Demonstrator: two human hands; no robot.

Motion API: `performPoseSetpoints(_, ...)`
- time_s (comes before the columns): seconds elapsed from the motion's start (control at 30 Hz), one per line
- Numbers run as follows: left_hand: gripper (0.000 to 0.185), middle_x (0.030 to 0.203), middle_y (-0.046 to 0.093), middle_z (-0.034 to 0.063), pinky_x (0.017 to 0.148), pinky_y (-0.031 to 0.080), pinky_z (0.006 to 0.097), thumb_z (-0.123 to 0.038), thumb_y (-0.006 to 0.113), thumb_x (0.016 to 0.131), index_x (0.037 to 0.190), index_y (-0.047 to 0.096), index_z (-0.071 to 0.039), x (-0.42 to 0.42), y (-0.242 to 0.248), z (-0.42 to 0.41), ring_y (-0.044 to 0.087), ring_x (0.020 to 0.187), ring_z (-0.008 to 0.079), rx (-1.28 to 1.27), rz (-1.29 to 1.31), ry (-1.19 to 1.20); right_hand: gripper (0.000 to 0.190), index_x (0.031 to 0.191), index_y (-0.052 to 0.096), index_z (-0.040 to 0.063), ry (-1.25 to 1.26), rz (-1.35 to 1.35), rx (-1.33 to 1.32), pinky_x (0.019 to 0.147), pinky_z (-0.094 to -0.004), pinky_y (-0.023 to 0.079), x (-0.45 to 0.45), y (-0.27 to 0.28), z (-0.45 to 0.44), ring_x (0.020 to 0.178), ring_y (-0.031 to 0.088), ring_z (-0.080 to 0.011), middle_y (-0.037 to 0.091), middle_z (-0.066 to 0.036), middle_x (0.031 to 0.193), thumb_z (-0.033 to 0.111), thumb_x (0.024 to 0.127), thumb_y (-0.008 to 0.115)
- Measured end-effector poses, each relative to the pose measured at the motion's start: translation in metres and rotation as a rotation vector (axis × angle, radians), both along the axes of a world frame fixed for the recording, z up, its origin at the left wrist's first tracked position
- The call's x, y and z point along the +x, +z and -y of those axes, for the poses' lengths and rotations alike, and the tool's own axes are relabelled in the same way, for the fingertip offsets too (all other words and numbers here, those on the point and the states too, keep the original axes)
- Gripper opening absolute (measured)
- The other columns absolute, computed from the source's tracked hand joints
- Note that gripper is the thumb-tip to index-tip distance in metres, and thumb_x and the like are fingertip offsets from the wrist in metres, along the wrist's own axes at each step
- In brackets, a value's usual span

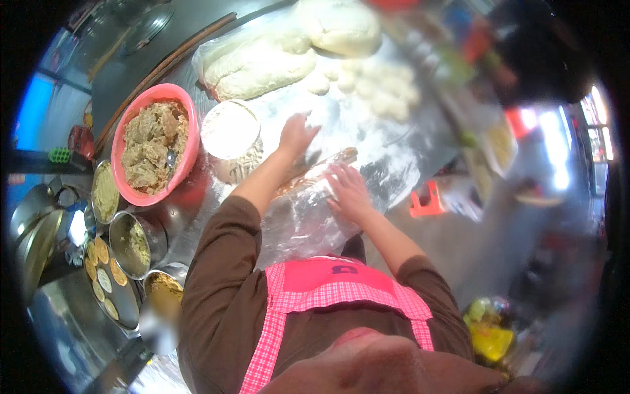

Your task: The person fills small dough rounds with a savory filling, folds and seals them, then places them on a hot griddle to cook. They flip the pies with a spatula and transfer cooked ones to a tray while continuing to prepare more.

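Note:
My left hand (298, 134) is over the floured steel tabletop (315, 226), fingers spread, with nothing seen in it. It is just right of a white bowl of flour (230, 129). Lower right, my right hand (350, 193) reaches out with its fingers apart, close by a wooden rolling pin (348, 155) dusted with flour. Whether those fingers touch the pin is hard to tell. Beyond both hands sit several small dough balls (384, 86), somewhat blurred. Behind them are a long slab of dough (256, 64) under plastic film and another large dough lump (339, 28).
At left stands a pink basin (193, 143) of minced filling (152, 143) with a spoon in it. Steel pots (160, 234) and a round griddle (120, 300) with several flatbreads (102, 250) are below it. A long wooden stick (162, 66) lies behind. A red stool (427, 199) is at right.

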State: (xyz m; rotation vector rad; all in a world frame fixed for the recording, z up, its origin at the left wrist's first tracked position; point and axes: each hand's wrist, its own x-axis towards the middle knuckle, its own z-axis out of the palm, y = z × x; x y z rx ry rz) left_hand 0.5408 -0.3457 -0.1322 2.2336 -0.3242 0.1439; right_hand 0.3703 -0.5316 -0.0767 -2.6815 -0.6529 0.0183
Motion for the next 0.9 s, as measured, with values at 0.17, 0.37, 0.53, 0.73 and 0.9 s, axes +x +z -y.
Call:
performPoseSetpoints(0.17, 0.06, 0.115, 0.064, 0.0228, 0.093, 0.049, 0.0431, -0.035, 0.077, 0.078, 0.124, 0.062, 0.0, 0.104, 0.011, 0.056, 0.061, 0.108, 0.0374, 0.128, -0.263, 0.398, 0.053, 0.132, 0.056, 0.014, 0.365, 0.047, 0.105, 0.106, -0.047, 0.036, 0.069, -0.018, 0.022, 0.125, 0.048, -0.0295, 0.056, -0.008, 0.128, 0.013, 0.08, 0.066)
performPoseSetpoints(0.37, 0.062, 0.103, 0.068, 0.0242, 0.084, 0.051, 0.0414, -0.037, 0.081, 0.07, 0.112, 0.063, 0.004, 0.122, -0.006, 0.068, 0.066, 0.098, 0.0365, 0.236, -0.212, 0.575, 0.032, 0.108, 0.066, 0.007, 0.637, -0.13, 0.219, 0.092, -0.0417, 0.042, 0.089, 0.0, 0.07, 0.104, 0.055, -0.029, 0.061, -0.009, 0.108, 0.002, 0.078, 0.058)
performPoseSetpoints(0.53, 0.057, 0.096, 0.067, 0.0215, 0.079, 0.052, 0.0389, -0.03, 0.08, 0.069, 0.109, 0.058, 0.005, 0.076, -0.003, 0.096, 0.066, 0.09, 0.0313, -0.094, -0.266, 0.706, 0.022, 0.105, 0.064, 0.009, 0.654, -0.175, 0.243, 0.087, -0.0421, 0.044, 0.101, -0.015, 0.081, 0.1, 0.057, -0.029, 0.063, -0.009, 0.106, 0.01, 0.084, 0.057)
performPoseSetpoints(0.73, 0.036, 0.101, 0.068, 0.0145, 0.073, 0.055, 0.0321, -0.007, 0.063, 0.081, 0.116, 0.062, 0.003, -0.016, 0.022, 0.058, 0.066, 0.087, 0.0192, -0.889, -0.662, 0.577, 0.026, 0.101, 0.065, 0.007, 0.703, -0.4, 0.38, 0.081, -0.0467, 0.047, 0.132, -0.022, 0.089, 0.092, 0.06, -0.0359, 0.066, -0.013, 0.096, 0.012, 0.075, 0.071)
performPoseSetpoints(0.9, 0.03, 0.095, 0.069, 0.0128, 0.07, 0.06, 0.0401, -0.018, 0.064, 0.088, 0.114, 0.069, -0.003, -0.062, -0.039, 0.02, 0.067, 0.086, 0.0227, -0.881, -0.686, 0.447, 0.063, 0.129, 0.055, 0.007, 0.599, 0.031, 0.339, 0.102, -0.0496, 0.04, 0.181, -0.015, 0.058, 0.12, 0.051, -0.0412, 0.056, -0.02, 0.13, 0.003, 0.069, 0.07)
